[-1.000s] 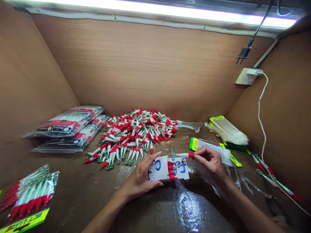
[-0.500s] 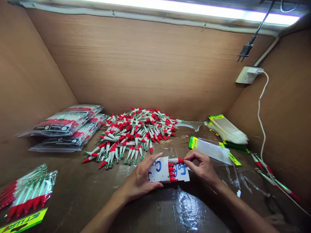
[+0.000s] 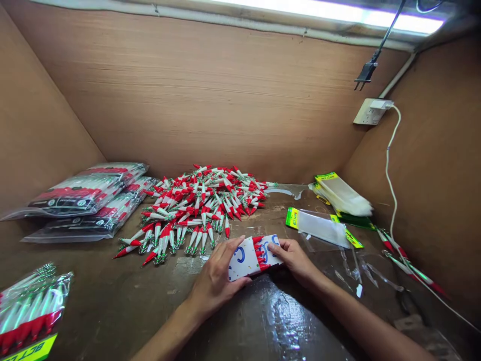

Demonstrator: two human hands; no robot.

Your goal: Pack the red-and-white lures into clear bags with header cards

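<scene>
Holding red-tipped squid jigs, printed card sleeve is clasped by left hand, pinched by right hand.

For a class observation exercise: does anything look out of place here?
Yes: a few red-and-white lures lie at the right, away from the main pile; loose scraps lie right of the right hand; and a black plug dangles unplugged.

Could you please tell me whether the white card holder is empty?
The white card holder is not empty: a row of red lure tips sticks out past its edge. Whether it is full, I cannot tell.
</scene>
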